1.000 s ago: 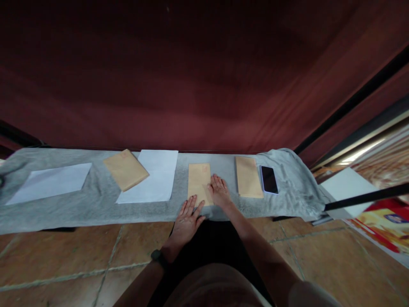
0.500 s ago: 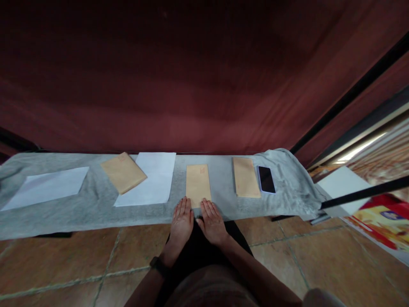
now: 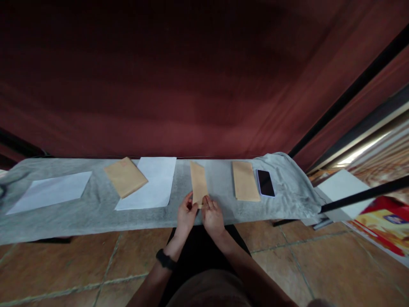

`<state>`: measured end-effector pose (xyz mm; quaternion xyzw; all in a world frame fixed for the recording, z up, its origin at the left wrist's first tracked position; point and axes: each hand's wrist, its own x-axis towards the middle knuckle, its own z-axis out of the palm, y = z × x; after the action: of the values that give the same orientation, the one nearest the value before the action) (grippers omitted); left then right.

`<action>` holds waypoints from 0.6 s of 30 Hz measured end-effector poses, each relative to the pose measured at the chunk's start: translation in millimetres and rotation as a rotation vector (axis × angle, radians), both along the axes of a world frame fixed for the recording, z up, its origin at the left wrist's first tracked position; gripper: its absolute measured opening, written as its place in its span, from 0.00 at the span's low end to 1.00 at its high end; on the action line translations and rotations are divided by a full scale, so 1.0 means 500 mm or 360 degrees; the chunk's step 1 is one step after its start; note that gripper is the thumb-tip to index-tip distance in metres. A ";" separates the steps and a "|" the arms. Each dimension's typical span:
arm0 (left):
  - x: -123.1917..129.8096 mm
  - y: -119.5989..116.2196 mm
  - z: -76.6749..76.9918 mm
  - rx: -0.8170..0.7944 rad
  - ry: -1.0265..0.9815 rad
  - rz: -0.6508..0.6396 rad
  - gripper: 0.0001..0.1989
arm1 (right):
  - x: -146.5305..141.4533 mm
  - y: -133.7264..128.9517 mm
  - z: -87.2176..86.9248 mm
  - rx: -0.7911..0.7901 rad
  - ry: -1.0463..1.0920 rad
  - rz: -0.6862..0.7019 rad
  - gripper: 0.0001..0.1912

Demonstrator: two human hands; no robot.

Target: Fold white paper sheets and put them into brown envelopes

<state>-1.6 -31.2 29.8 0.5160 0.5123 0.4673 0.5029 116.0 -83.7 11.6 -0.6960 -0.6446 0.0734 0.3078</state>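
Observation:
A brown paper envelope [image 3: 199, 179] is in front of me, tilted and slightly bowed, its near end between my hands. My left hand [image 3: 187, 214] pinches the near left corner with thumb and fingers. At the near right corner, my right hand [image 3: 212, 215] has its fingers closed on the same envelope. A narrow strip of the envelope shows folded at the near edge between the fingertips. To the right lies a stack of brown envelopes [image 3: 245, 181]. On the left, more brown envelopes [image 3: 125, 177] overlap a white sheet of paper [image 3: 153, 183].
A grey cloth [image 3: 102, 217] covers the long narrow table. Another white sheet [image 3: 51, 192] lies at far left, and a phone [image 3: 266, 183] lies right of the envelope stack. Behind the table hangs a dark red curtain [image 3: 191, 106]. A red and yellow box [image 3: 386, 224] stands at right.
My hands have gone from lying flat on the envelope's near end to gripping its near corners. The envelope is now lifted and turned, no longer flat on the cloth.

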 end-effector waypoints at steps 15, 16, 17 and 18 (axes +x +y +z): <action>0.005 0.012 -0.038 -0.0309 0.0084 -0.0106 0.34 | -0.020 0.006 -0.003 -0.0246 0.2746 -0.0310 0.17; 0.000 0.018 -0.039 -0.0309 0.0170 -0.0132 0.33 | -0.014 0.003 -0.002 -0.0346 0.2738 -0.0256 0.17; -0.004 0.023 -0.038 -0.0287 0.0284 -0.0141 0.31 | -0.007 0.000 0.000 -0.0457 0.2702 -0.0191 0.16; -0.009 0.028 -0.035 -0.0244 0.0426 -0.0143 0.29 | 0.000 -0.005 0.001 -0.0568 0.2638 -0.0129 0.16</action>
<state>-6.1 -17.0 12.3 0.5563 0.5852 0.3308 0.4885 115.9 -86.0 11.8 -0.4779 -0.1637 0.6492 0.5687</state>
